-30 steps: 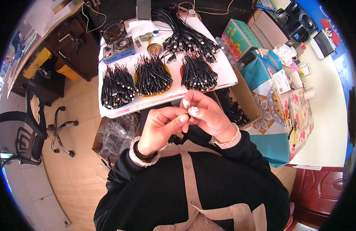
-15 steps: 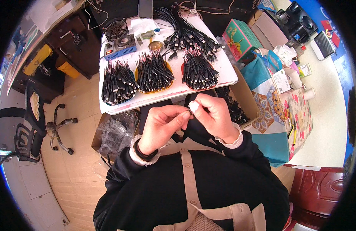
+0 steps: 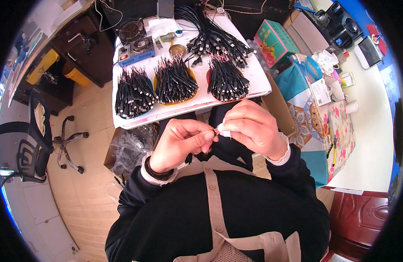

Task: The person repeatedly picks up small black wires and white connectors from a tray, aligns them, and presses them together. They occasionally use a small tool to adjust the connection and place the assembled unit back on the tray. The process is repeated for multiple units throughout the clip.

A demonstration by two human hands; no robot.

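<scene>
1. Far left: a black chair (image 3: 33,139) on the floor, well apart from the hands.
2. Left and middle on the white surface (image 3: 257,82): a left bundle (image 3: 134,94) of black cables, then a middle bundle (image 3: 175,83) in a yellow tray. Shows no clear change from the earlier frame.
3. Grasps the wire ends (image 3: 216,131) with the left hand (image 3: 179,142), thumb pressed against forefinger. Keeps nearly the same place as half a second ago.
4. Between the two hands, in front of the body and short of the surface's near edge: the wire ends, thin and reddish. Now shows more plainly, probably meaning fine fingertip work on the wires, not yet done.
5. Pinches at the tips of the wires with the right hand (image 3: 256,131), white wrap (image 3: 226,132) at the fingertips; cannot tell, worn or held. Differs from the earlier frame: shifted rightward, back of the hand turned further up.
6. Beyond, right bundle (image 3: 229,83) on the surface; farther right, a cardboard box (image 3: 283,114), now partly hidden behind the right hand.
</scene>
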